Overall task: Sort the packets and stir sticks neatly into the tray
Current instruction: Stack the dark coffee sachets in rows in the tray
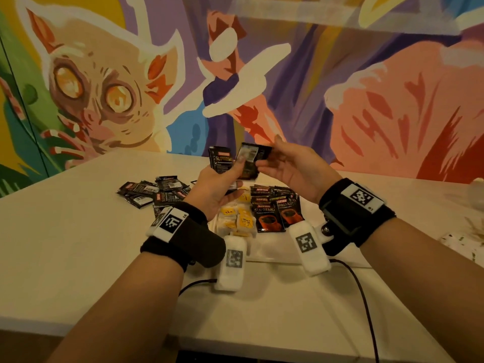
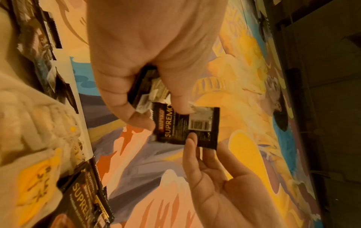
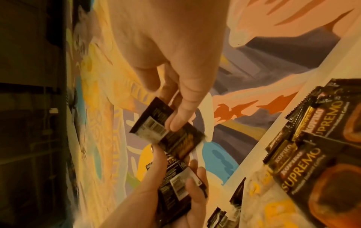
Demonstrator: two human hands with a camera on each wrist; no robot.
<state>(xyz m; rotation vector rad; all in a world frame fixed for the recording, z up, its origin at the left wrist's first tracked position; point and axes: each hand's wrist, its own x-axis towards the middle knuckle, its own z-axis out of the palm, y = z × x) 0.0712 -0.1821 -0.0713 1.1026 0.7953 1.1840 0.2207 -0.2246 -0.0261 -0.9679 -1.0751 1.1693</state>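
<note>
Held above the white surface (image 1: 78, 244), the left hand (image 1: 214, 189) grips a small stack of black foil coffee sachets (image 1: 220, 161), upright with long axis vertical, while the right hand (image 1: 290, 169) pinches one more black sachet (image 1: 250, 159) by its edge, barcode side showing, tilted. These look light, thin, floppy and slick, so a pinch on the crimped ends should hold best.

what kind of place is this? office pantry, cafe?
Likely a cafe or office break area, though I can't tell which: a bright painted animal mural covers the wall, and a white table holds black instant-coffee sachets and yellow-tagged tea bags.
</note>
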